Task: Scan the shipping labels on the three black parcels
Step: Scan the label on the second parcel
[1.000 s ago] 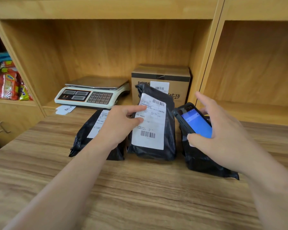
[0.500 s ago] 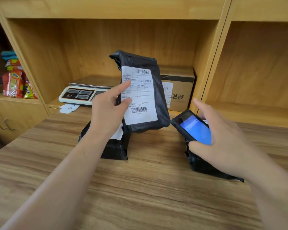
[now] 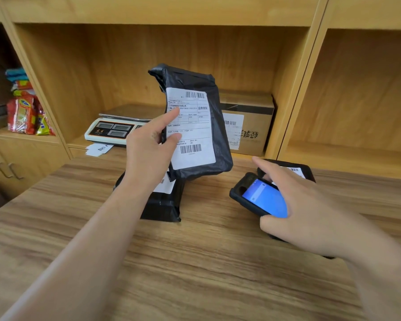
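My left hand (image 3: 148,151) holds one black parcel (image 3: 195,93) upright above the wooden table, its white shipping label (image 3: 191,128) with two barcodes facing me. A second black parcel (image 3: 162,205) lies on the table below that hand, its label mostly hidden. My right hand (image 3: 310,212) grips a black handheld scanner (image 3: 257,198) with a lit blue screen, low and to the right of the raised parcel. The third black parcel (image 3: 306,170) lies under and behind the right hand, only its far end and a label corner showing.
The wooden table (image 3: 195,262) stretches toward me. In the shelf behind stand a white weighing scale (image 3: 111,130), a cardboard box (image 3: 248,126) with its own label, and a paper slip (image 3: 99,149). Colourful snack packets (image 3: 26,112) fill the left compartment. A cabinet (image 3: 12,167) sits below them.
My left hand picked the middle parcel off the table and raised it upright with the label toward me. The scanner in my right hand has stayed low on the right.
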